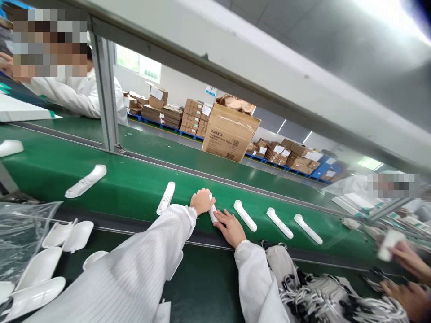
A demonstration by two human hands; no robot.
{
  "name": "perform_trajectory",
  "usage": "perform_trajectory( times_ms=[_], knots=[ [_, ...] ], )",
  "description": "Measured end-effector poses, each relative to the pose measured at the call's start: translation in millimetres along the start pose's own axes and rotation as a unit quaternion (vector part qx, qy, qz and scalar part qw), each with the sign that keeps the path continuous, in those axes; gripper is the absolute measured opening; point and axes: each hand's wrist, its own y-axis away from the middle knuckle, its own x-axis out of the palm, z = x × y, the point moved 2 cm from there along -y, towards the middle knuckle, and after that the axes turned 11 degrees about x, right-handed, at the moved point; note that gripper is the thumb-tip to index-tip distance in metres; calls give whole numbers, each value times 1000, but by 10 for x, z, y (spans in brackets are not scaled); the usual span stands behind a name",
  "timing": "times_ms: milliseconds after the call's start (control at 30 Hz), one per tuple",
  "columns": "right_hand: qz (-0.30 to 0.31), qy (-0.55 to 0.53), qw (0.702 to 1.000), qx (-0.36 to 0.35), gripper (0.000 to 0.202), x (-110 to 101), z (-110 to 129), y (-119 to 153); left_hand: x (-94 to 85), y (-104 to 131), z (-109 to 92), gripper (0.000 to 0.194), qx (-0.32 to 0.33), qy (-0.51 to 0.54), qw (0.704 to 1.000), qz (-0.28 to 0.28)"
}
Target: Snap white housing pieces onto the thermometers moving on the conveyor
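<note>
Ribbed white sleeves [134, 264] lead to a slim white handset [213, 215].

White devices [245, 216], green belt [134, 186], white pinstriped sleeves [129, 264], brown carton [229, 130], blue pallets [190, 133]

Green belt [131, 193]: spaced row of slim white devices [245, 216]. Dark bench [208, 287] alongside: white shells [40, 268], cables [323, 294].

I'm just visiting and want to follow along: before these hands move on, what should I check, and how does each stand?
1. Left hand at the white device's upper end: ok.
2. Right hand at its lower end: ok.
3. Whole device visible: not ok, fingers cover part.
4. Device flat on the green belt: cannot tell.
5. Co-worker's hand apart from both: ok.
</note>
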Motion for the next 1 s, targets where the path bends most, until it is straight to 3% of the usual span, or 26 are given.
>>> perform_trajectory(
  times_ms=[67, 167, 233, 300, 400, 500, 600, 700, 767, 833, 900, 1000],
  knots=[
    [-70, -2, 997, -16, 38, -33, 91, 84, -121, 37, 61, 36, 59, 15, 998, 14],
    [-100, -90, 989, -60, 29, -70, 356, 226, -424, 91, 267, 37, 104, -8, 993, -49],
    [-46, -156, 984, -79, 30, -60, 592, 319, -654, 106, 475, 36, 82, -46, 991, -100],
    [34, -170, 981, -92, 34, -12, 836, 408, -846, 109, 712, 36, 42, -81, 989, -116],
    [97, -119, 982, -107, 35, 88, 1103, 513, -974, 138, 1046, 38, -10, -95, 993, -69],
    [96, -119, 983, -102, 12, 162, 1168, 524, -907, 207, 1239, 41, -9, -50, 999, -4],
    [74, -198, 976, -49, 14, 210, 1065, 383, -769, 260, 1262, 45, 38, -19, 999, -23],
    [-35, -248, 968, 16, 26, 244, 928, 117, -659, 274, 1191, 43, 85, -22, 995, -40],
    [-130, -233, 963, 29, 33, 282, 892, -59, -618, 268, 1133, 42, 102, -25, 994, -31],
    [-183, -197, 963, 19, 37, 345, 913, -184, -596, 259, 1086, 39, 104, -27, 994, -26],
    [-175, -156, 972, -22, 38, 422, 973, -226, -577, 250, 1048, 35, 97, -27, 995, -23],
    [-111, -81, 985, -105, 40, 513, 1050, -143, -537, 236, 992, 31, 90, -23, 995, -21]
  ],
)
